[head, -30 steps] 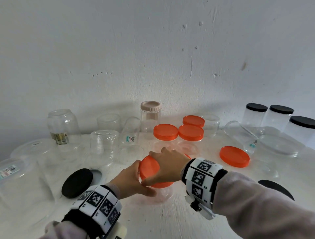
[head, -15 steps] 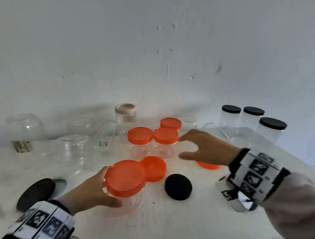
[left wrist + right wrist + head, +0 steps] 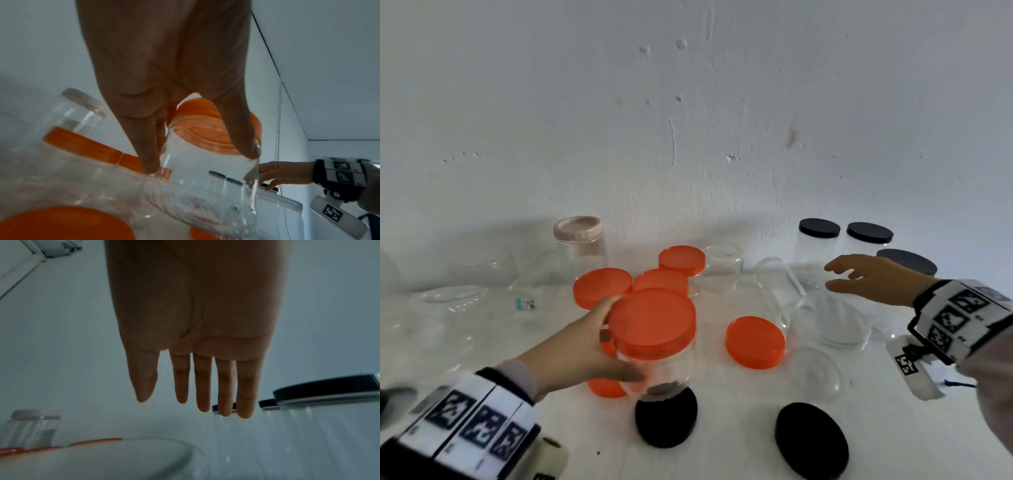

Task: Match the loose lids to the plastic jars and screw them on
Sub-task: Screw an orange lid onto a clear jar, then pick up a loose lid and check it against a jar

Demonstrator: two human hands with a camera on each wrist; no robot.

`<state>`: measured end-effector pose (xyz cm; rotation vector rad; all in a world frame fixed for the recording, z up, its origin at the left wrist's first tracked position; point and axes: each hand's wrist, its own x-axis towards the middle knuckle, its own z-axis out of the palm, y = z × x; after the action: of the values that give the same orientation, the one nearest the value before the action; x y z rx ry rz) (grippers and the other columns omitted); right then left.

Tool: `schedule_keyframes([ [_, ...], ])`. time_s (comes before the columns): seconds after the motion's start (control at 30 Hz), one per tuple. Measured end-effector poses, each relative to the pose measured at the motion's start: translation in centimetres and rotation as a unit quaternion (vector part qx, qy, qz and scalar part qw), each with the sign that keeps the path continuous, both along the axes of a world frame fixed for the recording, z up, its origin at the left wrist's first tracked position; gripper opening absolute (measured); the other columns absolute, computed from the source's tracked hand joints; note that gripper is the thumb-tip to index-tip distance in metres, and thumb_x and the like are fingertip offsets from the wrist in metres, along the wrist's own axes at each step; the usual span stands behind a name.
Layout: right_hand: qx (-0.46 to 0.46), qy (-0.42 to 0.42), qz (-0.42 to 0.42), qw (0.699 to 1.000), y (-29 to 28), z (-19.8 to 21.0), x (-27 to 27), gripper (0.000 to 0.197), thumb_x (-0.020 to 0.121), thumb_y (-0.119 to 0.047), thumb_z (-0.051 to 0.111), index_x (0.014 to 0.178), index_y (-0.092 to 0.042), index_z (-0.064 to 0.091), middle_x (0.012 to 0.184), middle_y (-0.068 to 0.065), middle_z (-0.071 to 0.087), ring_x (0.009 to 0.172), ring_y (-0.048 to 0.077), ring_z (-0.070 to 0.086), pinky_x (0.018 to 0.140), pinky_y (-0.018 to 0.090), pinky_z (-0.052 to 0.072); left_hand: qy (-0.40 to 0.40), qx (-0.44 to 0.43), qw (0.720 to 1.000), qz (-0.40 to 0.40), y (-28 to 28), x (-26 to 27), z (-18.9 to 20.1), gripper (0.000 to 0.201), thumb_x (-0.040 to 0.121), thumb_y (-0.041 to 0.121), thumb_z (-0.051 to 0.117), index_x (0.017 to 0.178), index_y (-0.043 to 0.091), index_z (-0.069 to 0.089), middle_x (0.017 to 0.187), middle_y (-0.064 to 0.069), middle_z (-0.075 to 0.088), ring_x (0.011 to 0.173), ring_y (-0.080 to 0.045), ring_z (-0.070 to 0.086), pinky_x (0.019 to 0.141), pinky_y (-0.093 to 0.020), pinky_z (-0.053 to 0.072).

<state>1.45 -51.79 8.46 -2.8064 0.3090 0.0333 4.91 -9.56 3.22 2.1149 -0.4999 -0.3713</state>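
My left hand (image 3: pixel 582 346) is wrapped round the clear wall of an orange-lidded jar (image 3: pixel 652 322), thumb one side, fingers the other, held off the white table (image 3: pixel 722 428); gripping the body rather than the lid keeps the cap free, and I read this as carrying a finished jar toward the three orange-capped jars (image 3: pixel 602 286) grouped at the back. My right hand (image 3: pixel 873 282) is spread wide, fingers straight, holding nothing, reaching toward the clear lidless jar lying on its side (image 3: pixel 777 284) and the black-lidded jars (image 3: pixel 818 240) by the wall; which it's after I can't tell. Loose lids on the table: one orange (image 3: pixel 755 342), two black (image 3: pixel 811 442), one of those partly behind the held jar, plus another orange one showing under my left hand. Every jar looks empty. A pale-pink-capped jar (image 3: pixel 578 240) stands at the back. Uncapped clear jars at the left are blurred; count unclear.
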Motion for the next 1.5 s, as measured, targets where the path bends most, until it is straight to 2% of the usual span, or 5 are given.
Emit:
schedule_keyframes([
  [0.3, 0.025, 0.095, 0.057, 0.994, -3.3, -3.3, 5.6, 0.049, 0.092, -0.050, 0.052, 0.137, -0.031, 0.043, 0.128, -0.006, 0.052, 0.111, 0.011, 0.049, 0.100, 0.025, 0.037, -0.083, 0.120, 0.989, 0.010, -10.0, 2.7, -2.1, 0.126, 0.051, 0.042, 0.089, 0.147, 0.035, 0.007, 0.138, 0.008, 0.043, 0.122, -0.012, 0.046, 0.107, -0.033, 0.038],
  [0.7, 0.125, 0.160, 0.070, 0.977, -3.3, -5.7, 9.9, 0.077, 0.087, -0.053, 0.058, 0.148, -0.037, 0.013, 0.105, -0.001, 0.055, 0.076, 0.005, 0.058, 0.053, 0.012, 0.046, -0.050, 0.131, 0.987, 0.083, -11.5, 3.3, -3.8, 0.127, 0.057, 0.041, 0.088, 0.148, 0.028, 0.000, 0.145, 0.001, 0.037, 0.129, -0.016, 0.041, 0.107, -0.030, 0.033],
  [0.97, 0.178, 0.143, 0.062, 0.972, -3.2, -7.4, 10.6, 0.101, 0.079, -0.055, 0.067, 0.151, -0.034, -0.001, 0.141, 0.010, 0.043, 0.093, 0.023, 0.067, 0.072, 0.037, 0.060, -0.016, 0.255, 0.961, 0.110, -10.7, 2.0, -3.6, 0.138, 0.065, 0.053, 0.079, 0.146, 0.016, -0.027, 0.156, -0.009, 0.021, 0.138, -0.021, 0.034, 0.111, -0.033, 0.032],
  [1.13, 0.247, 0.134, 0.036, 0.959, -4.2, -6.7, 9.9, 0.094, 0.083, -0.034, 0.071, 0.151, -0.035, 0.006, 0.146, 0.011, 0.038, 0.106, 0.025, 0.057, 0.065, 0.034, 0.057, -0.008, 0.366, 0.928, 0.077, -9.5, 0.6, -3.6, 0.110, 0.072, 0.061, 0.069, 0.147, 0.010, 0.008, 0.141, -0.003, 0.041, 0.120, -0.017, 0.048, 0.093, -0.022, 0.041],
  [1.5, 0.233, 0.021, 0.001, 0.972, -4.0, -2.6, 6.3, 0.053, 0.090, -0.024, 0.063, 0.139, -0.022, 0.042, 0.115, 0.010, 0.058, 0.098, 0.022, 0.058, 0.086, 0.045, 0.054, 0.023, 0.477, 0.876, -0.064, -8.1, -1.8, -5.0, 0.110, 0.072, 0.063, 0.067, 0.152, 0.017, 0.008, 0.159, 0.002, -0.011, 0.146, -0.024, -0.003, 0.118, -0.045, 0.017],
])
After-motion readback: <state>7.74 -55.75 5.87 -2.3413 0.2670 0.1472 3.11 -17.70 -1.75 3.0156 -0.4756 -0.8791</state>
